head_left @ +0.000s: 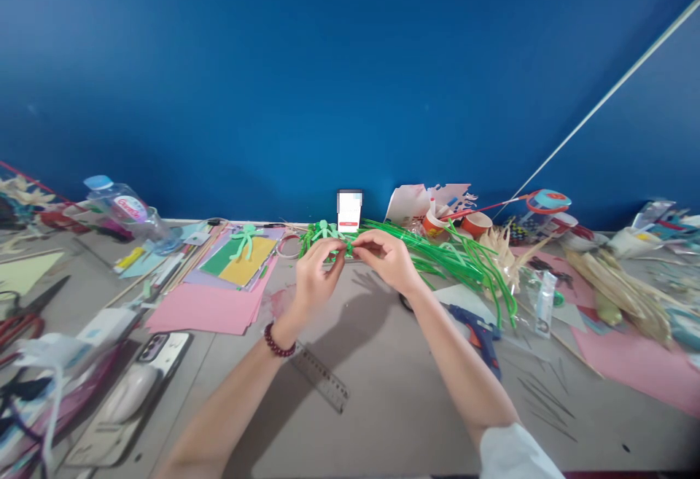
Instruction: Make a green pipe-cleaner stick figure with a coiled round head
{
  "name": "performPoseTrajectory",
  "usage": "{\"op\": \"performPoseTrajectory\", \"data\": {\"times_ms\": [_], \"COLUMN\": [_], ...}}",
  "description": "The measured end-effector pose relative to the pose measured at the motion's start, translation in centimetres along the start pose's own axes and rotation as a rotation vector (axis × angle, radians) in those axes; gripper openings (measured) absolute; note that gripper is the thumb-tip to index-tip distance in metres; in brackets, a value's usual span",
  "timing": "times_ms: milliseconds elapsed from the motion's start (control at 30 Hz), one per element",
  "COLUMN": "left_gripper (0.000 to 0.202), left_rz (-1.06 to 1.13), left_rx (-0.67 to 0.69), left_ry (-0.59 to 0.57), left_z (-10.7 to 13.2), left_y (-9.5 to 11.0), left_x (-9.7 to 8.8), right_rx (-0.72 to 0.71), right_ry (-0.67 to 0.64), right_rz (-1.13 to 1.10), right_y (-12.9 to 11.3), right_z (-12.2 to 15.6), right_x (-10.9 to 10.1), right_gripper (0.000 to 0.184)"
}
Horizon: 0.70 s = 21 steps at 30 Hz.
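Observation:
My left hand [316,276] and my right hand [391,256] meet near the back of the table, both with fingertips pinched. Between them is a small piece of green pipe cleaner [348,247]; its exact shape is too small to make out. Just behind the fingers lie more bent green pieces [324,230], partly covered by my left hand. A phone [348,211] with a lit screen stands upright against the blue wall, right behind my fingertips. To the right, a bundle of long green pipe cleaners [464,264] spreads across the table.
Left are a green figure [244,240] on coloured sheets, pink paper [205,309], a plastic bottle [123,205], scissors [27,318] and another phone [128,399]. A clear ruler [320,377] lies between my forearms. A blue glue gun [477,333] rests beside my right forearm.

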<state>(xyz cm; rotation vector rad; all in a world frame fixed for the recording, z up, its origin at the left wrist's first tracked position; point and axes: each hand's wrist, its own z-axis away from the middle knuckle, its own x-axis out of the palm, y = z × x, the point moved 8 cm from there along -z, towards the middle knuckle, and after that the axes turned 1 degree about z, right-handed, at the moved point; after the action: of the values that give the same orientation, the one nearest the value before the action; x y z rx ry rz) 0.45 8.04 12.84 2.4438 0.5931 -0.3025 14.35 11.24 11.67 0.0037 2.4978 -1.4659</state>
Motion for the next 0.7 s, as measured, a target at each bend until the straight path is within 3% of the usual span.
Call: {"op": "performPoseTrajectory", "data": {"times_ms": [300, 700], "left_gripper": [0.006, 0.006], "left_rz": [0.091, 0.077], "left_rx": [-0.083, 0.068], "left_ry": [-0.036, -0.055], "left_z": [-0.2, -0.3], "left_y": [-0.7, 0.4], "left_x": [0.3, 0.1], "right_rx": [0.009, -0.044], "right_ry": [-0.004, -0.017], "right_rz": [-0.040, 0.103], "right_y": [0.7, -0.8], "right_z": [-0.2, 0.1], "right_x": [0.1, -0.1], "right_gripper": [0.016, 0.010]}}
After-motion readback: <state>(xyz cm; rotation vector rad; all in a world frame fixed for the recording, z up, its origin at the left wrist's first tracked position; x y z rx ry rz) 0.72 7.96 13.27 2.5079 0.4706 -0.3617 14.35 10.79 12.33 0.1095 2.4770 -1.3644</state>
